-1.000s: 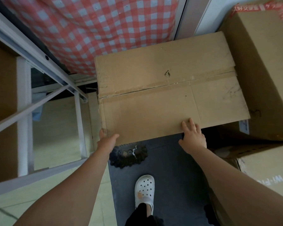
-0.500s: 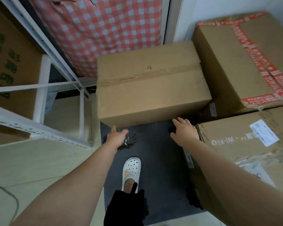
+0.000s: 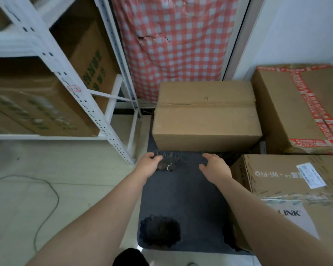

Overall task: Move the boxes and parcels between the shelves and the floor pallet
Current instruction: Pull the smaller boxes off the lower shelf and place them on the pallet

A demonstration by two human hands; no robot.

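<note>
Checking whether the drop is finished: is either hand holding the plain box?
No: the left hand and right hand are empty, just short of the plain box, which sits on the dark pallet.

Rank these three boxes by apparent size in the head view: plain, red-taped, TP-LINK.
1. TP-LINK box: looks largest, but it is nearest the camera and cropped, so this is unsure.
2. red-taped box and plain box: these look alike. The red-taped one is cut by the frame edge, so I'm not ranking them.
</note>
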